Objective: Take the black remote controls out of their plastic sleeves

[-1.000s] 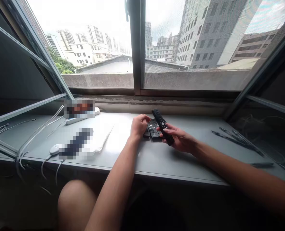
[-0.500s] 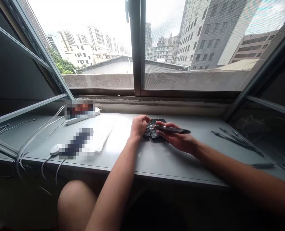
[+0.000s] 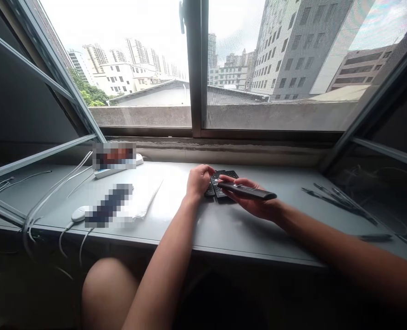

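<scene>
Gripping remote (image 3: 249, 190): right hand (image 3: 260, 209); left hand (image 3: 197, 182) curled, hold unclear, overlapping remotes (image 3: 220, 194); cables (image 3: 34, 210) leftward.

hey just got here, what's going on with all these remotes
A person sits at a desk by a window. Their right hand holds a black remote above the desk, tipped edge-on. Their left hand is at the left of other dark remotes lying side by side; whether it grips one is hidden.
</scene>
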The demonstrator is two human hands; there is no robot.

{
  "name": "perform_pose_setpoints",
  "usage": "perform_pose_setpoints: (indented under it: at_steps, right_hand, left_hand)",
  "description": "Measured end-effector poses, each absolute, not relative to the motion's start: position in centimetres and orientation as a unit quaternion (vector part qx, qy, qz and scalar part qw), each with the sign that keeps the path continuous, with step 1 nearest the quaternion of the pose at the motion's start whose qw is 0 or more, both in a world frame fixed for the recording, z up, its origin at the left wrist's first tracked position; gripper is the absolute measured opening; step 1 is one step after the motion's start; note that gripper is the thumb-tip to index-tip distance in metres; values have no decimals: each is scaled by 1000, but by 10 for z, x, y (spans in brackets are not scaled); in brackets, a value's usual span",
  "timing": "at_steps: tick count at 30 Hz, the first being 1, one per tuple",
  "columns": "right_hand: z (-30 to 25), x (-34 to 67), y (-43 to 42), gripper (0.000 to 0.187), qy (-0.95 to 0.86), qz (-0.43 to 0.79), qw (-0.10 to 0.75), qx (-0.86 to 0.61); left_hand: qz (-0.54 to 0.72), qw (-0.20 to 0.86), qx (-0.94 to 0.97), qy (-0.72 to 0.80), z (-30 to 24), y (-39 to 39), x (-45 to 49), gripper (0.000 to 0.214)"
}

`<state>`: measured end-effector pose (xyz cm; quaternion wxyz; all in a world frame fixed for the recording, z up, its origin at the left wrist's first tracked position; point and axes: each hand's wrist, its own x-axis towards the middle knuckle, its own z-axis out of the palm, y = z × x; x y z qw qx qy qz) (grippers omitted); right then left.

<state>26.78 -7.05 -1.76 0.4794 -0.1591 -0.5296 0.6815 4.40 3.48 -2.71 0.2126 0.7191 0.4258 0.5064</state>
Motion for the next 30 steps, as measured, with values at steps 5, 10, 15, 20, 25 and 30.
perform_pose_setpoints:
  at_steps: [5, 10, 15, 20, 25, 30]
  right_hand:
    - [-16, 268, -73, 46, -527, 686, 472, -171]
    - [-12, 266, -76, 38, -504, 697, 466, -208]
    - [-11, 264, -76, 41, -468, 726, 433, -259]
    - [-7, 263, -75, 37, -427, 747, 417, -293]
    - [-4, 261, -77, 33, -425, 747, 405, -312]
    - [-5, 261, -80, 43, -448, 739, 400, -304]
  left_hand:
    - [507, 212, 718, 427, -28, 35, 44, 34]
    - [511, 215, 718, 422, -26, 34, 45, 34]
    - [512, 212, 716, 423, -26, 33, 45, 36]
    - [512, 222, 715, 420, -27, 34, 44, 36]
    - [509, 236, 709, 427, -23, 32, 45, 36]
    - [510, 244, 706, 427, -22, 31, 45, 35]
